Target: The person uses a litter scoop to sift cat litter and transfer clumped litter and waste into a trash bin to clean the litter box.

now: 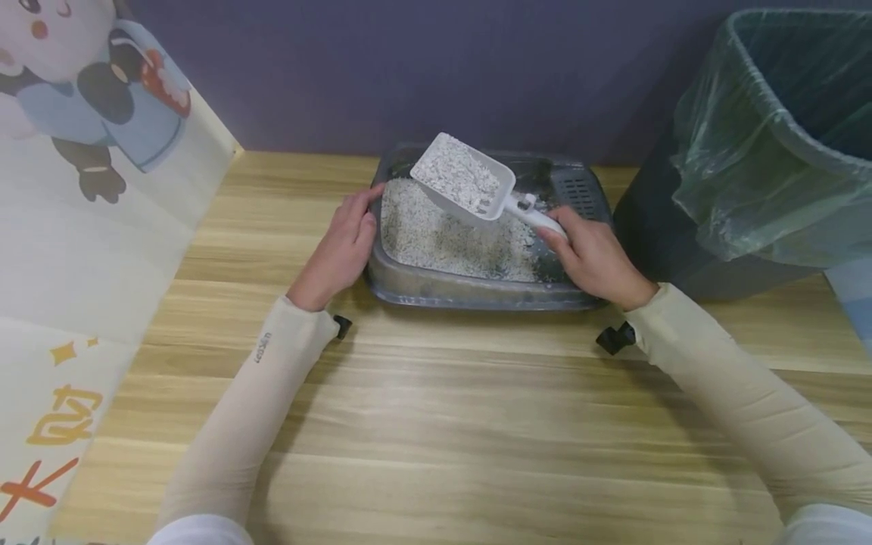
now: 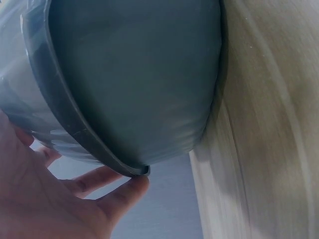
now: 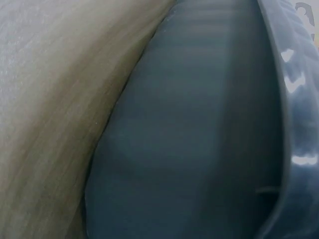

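Observation:
My right hand [image 1: 596,253] grips the handle of a white litter scoop [image 1: 534,215]. The scoop is held over a grey litter box [image 1: 450,291], its bowl heaped with pale granular litter [image 1: 458,175]. More litter [image 1: 450,242] covers the left and middle of the box floor. At the box's left end, my left hand [image 1: 344,246] touches the rim with extended fingers. The left wrist view shows the fingertips [image 2: 133,189] against the rim's lip [image 2: 70,114]. In the right wrist view only the box's side wall [image 3: 184,129] and rim appear; the right hand is out of sight there.
A dark bin [image 1: 654,219] lined with a translucent green bag [image 1: 722,189] stands right of the box. Behind the box rises a dark wall [image 1: 409,68]. A white panel with cartoon prints [image 1: 157,182] borders the wooden surface [image 1: 477,424] on the left.

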